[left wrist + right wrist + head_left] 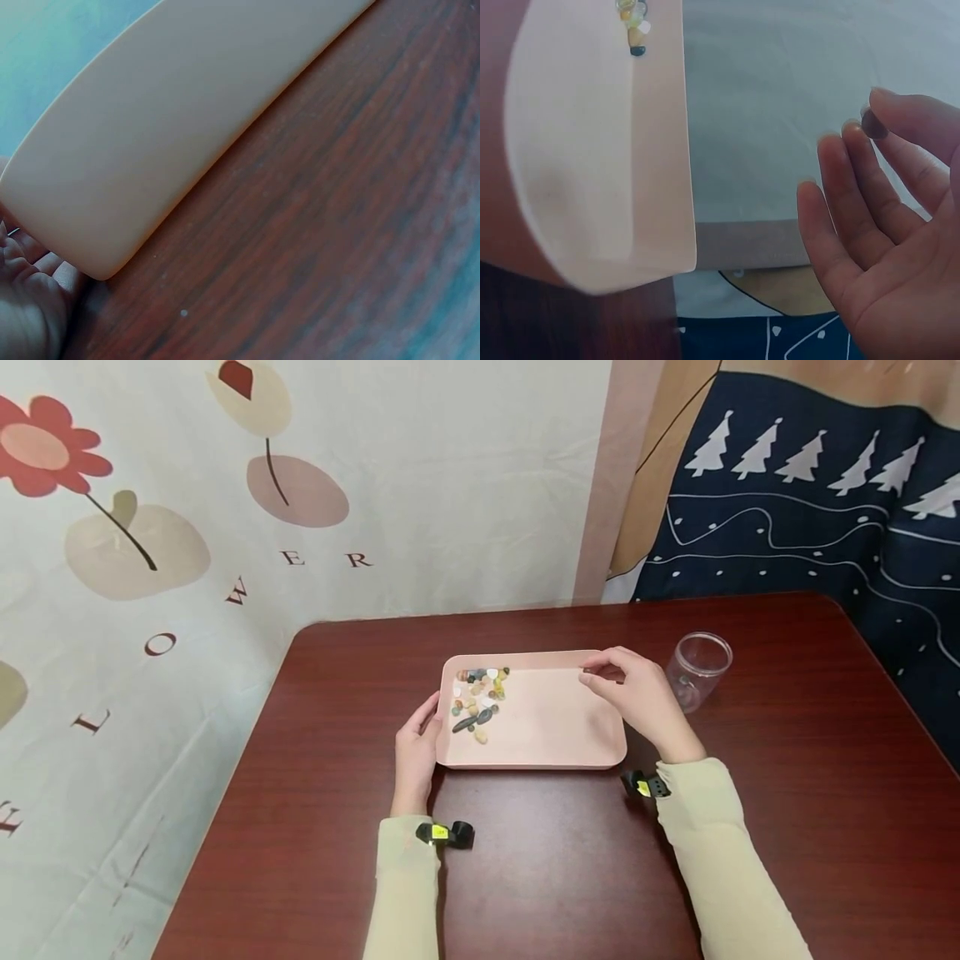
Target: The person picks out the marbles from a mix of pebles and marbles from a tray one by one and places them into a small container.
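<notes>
Dark red-brown wood-grain table [787, 827] set against a flower-printed cloth on the left and a navy tree-patterned cloth on the right; on it I see a pink tray [555, 735] lying with its long axis left to right across the view. Just beside the tray's right end, but apart from it, stands a clear jar [697, 670], upright and open-topped.

A cluster of small mixed pebbles [477, 699] sits in the tray's far-left corner, right beside my left hand [416, 752], which grips the tray's left rim, thumb over the edge; the left wrist view shows only the tray's underside, the table and a few fingers [30, 300] below it.

My right hand [637, 693] hovers over the tray's far-right corner, between the pebble cluster and the jar, and nearer the jar. In the right wrist view its thumb and forefinger pinch one dark pebble [874, 124], the other fingers relaxed and spread. From that pinch the jar lies just to the right; the remaining pebbles lie well to the left.
</notes>
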